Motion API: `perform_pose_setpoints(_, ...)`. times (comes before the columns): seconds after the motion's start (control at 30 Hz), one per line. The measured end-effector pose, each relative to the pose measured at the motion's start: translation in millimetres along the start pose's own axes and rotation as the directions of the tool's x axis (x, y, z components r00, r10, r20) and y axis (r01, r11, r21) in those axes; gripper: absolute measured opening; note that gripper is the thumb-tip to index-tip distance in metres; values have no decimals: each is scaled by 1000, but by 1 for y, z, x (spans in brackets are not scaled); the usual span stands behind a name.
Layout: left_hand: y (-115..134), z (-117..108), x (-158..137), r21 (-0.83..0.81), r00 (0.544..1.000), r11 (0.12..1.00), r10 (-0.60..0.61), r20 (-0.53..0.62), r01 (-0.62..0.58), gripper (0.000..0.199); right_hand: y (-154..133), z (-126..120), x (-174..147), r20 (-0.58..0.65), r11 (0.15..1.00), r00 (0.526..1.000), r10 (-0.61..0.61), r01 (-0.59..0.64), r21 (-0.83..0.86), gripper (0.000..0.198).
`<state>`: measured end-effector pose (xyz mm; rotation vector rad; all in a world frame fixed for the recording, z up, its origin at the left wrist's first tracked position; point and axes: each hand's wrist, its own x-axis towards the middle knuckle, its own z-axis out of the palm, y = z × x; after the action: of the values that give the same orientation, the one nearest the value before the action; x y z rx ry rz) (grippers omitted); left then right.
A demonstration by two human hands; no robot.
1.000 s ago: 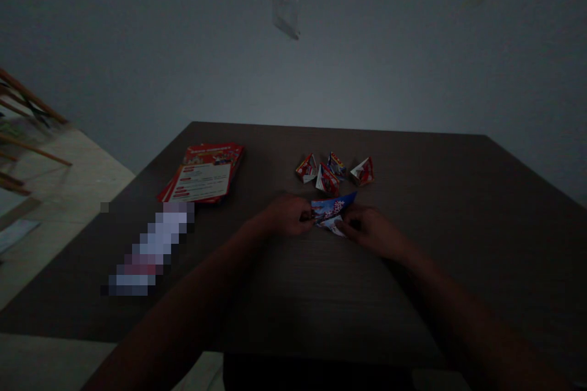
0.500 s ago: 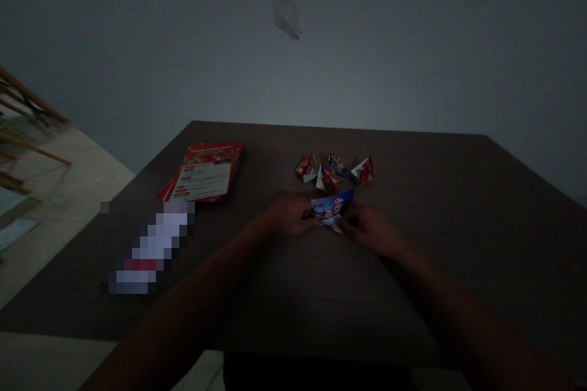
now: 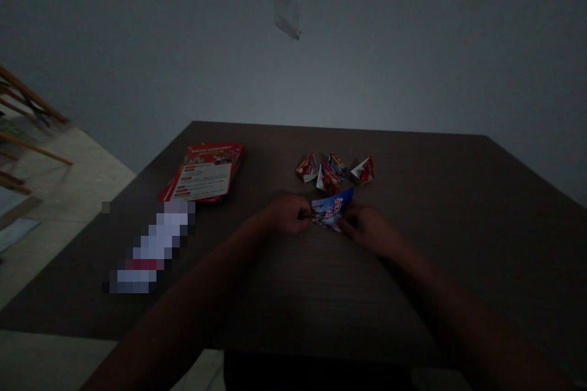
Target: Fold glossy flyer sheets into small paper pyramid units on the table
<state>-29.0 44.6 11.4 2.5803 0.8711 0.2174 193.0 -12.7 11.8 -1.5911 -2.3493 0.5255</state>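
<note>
A small folded sheet of printed paper (image 3: 329, 209), blue with pale characters, is held between my two hands just above the table. My left hand (image 3: 290, 212) pinches its left edge, fingers closed. At its right side, my right hand (image 3: 364, 226) grips the paper between thumb and fingers. Just beyond it stand several folded paper shapes, pointed and mostly red and white; one red folded paper (image 3: 327, 178) is nearest the sheet, and another folded paper (image 3: 364, 171) sits to the right.
The dark wooden table (image 3: 458, 208) meets a grey wall. At the left lies a stack of red printed flyers (image 3: 206, 174), with a pixelated pale object (image 3: 153, 250) in front. A clear plastic piece (image 3: 288, 0) hangs on the wall. Wooden furniture legs (image 3: 36, 98) stand at far left.
The lower part of the paper now lies flatter and shows more of its print. My left fingers have drawn back slightly to its edge. My right hand stays nearly still.
</note>
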Motion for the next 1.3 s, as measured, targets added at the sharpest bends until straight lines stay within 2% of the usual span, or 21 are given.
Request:
perform_pose_setpoints(0.13,3,1,2,21,999,999,-36,6,36,24,2,2,0,-10,1000,1000,-4,4,23,24)
perform_pose_setpoints(0.3,7,3,4,96,997,992,-81,-19,82,30,-1,2,1,1,999,999,50,-50,12,25)
perform_pose_setpoints(0.5,11,2,3,87,996,992,-92,-22,93,31,-6,0,3,0,993,993,120,-120,7,24)
perform_pose_setpoints(0.83,9,2,3,103,996,991,-87,0,87,35,-5,2,4,-2,986,986,165,-165,6,24)
perform_pose_setpoints(1.3,11,1,3,100,996,991,-89,-10,90,33,-8,1,5,-1,987,988,157,-157,-28,20)
